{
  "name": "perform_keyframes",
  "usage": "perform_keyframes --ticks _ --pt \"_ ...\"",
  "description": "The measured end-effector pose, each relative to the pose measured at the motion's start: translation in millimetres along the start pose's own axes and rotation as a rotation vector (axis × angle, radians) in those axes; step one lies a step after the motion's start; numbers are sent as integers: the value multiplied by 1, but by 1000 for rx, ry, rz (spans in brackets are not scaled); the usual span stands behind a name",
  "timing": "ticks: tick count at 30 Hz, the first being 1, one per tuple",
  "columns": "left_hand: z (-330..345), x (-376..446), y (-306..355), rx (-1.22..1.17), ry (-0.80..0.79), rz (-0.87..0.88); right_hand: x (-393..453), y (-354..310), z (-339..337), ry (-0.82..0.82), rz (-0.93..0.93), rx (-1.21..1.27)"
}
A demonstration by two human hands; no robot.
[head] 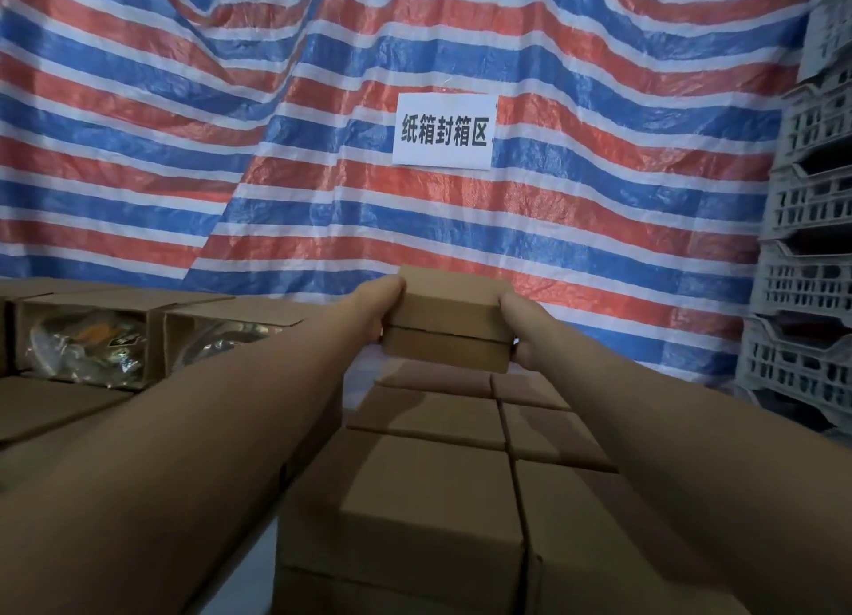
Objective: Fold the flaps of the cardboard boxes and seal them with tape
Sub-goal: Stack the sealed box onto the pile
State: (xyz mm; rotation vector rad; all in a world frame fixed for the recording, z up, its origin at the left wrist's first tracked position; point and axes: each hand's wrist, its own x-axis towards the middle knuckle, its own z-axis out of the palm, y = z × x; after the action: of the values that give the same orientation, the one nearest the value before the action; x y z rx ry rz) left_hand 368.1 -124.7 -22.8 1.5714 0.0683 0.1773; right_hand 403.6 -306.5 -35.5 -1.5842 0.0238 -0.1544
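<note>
Across the whole background hangs a striped tarp [184, 130] in red, blue and white bands, wrinkled and sagging, with a white paper sign [443, 131] bearing black Chinese characters fixed near its middle. Down the right edge rises a stack of grey plastic crates [811, 245] with slotted walls. Below the arms, closed cardboard boxes [428, 499] lie packed edge to edge in two rows running away from the camera, their plain brown tops level with one another. To the left sit open boxes [92, 333] turned on their sides, showing shiny plastic-wrapped contents with an orange patch; more flat brown cardboard lies in front of them.

Both bare forearms reach forward to a small cardboard box [449, 319], held up in the air above the far end of the packed rows and in front of the tarp. It is plain brown, unprinted, with its flaps folded shut; a dark horizontal seam runs across the face turned toward the camera, where two flap edges meet. No tape can be made out on it. The left hand [380, 310] grasps its left end, fingers curled round the top corner. The right hand [525, 333] clasps the right end, thumb on the upper edge, fingers wrapped beneath.
</note>
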Motion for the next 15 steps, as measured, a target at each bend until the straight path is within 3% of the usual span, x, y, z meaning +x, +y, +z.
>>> perform_keyframes --ticks 6,15 --pt "1 36 -22 22 37 -83 30 16 7 -27 32 -36" --pt "0 53 -34 55 119 -136 34 30 13 -30 70 -276"
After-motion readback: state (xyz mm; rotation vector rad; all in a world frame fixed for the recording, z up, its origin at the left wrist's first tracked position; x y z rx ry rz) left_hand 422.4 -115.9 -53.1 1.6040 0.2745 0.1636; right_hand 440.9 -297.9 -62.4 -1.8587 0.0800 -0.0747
